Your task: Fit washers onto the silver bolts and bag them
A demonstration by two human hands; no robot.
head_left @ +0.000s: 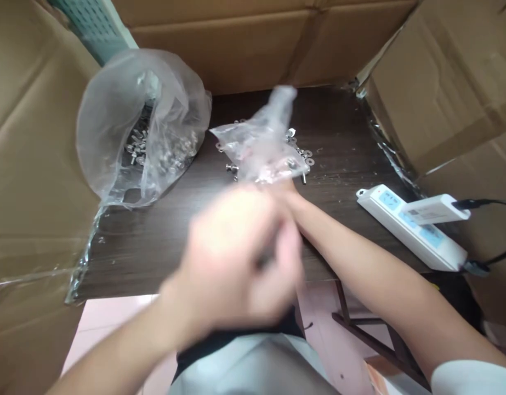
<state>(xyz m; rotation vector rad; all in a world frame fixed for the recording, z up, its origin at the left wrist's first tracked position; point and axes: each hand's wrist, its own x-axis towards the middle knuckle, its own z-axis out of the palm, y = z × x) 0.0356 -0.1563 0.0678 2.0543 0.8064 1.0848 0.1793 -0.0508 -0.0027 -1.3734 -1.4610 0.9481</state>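
Note:
A small clear plastic bag [263, 137] with shiny metal pieces showing in or through it is above the dark table. My right hand [289, 189] is at this bag, its fingers mostly hidden behind the plastic and my other hand; pinkish skin shows faintly through the film. My left hand [240, 255] is nearer the camera, smeared by motion, with its fingers curled in; what they hold, if anything, is hidden. Around the small bag lie loose washers [308, 158] and bolts [232, 168]. A large open clear bag [174, 109] with many metal fasteners [137, 147] stands to the left.
Cardboard walls [253, 49] enclose the dark wooden table [154, 236] at the back and both sides. On the right lies a white power strip [413, 227] with a white adapter [436, 209] and black cables. A pale green perforated panel [94, 24] is behind, upper left.

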